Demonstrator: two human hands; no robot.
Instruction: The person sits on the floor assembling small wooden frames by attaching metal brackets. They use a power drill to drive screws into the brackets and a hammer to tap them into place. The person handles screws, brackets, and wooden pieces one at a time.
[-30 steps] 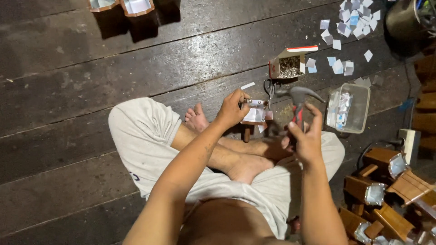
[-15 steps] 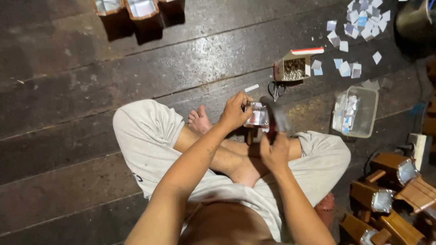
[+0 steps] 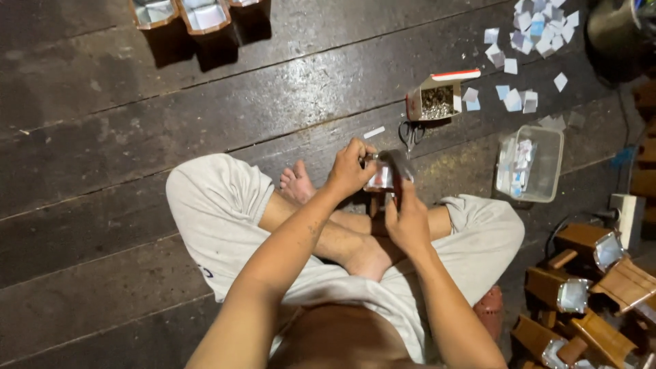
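I sit cross-legged on a dark plank floor. My left hand point(image 3: 350, 169) pinches a small wooden piece with a shiny lining point(image 3: 379, 179), held above my feet. My right hand point(image 3: 408, 224) is closed around the red handle of a hammer point(image 3: 397, 166). The hammer's metal head rests right against the top of the small piece. The piece is mostly hidden by my fingers and the hammer head.
Ahead lie an open small box of metal bits point(image 3: 433, 101), scissors point(image 3: 410, 134), a clear plastic tub point(image 3: 540, 179) and scattered paper squares point(image 3: 536, 31). Several brown wooden boxes with foil lining point(image 3: 588, 287) pile at lower right, with more boxes point(image 3: 183, 14) at the top edge. A white socket block point(image 3: 626, 219) sits at the right.
My right hand swung the hammer in from the right and brought its head onto the small piece. My left hand stayed holding the piece in place.
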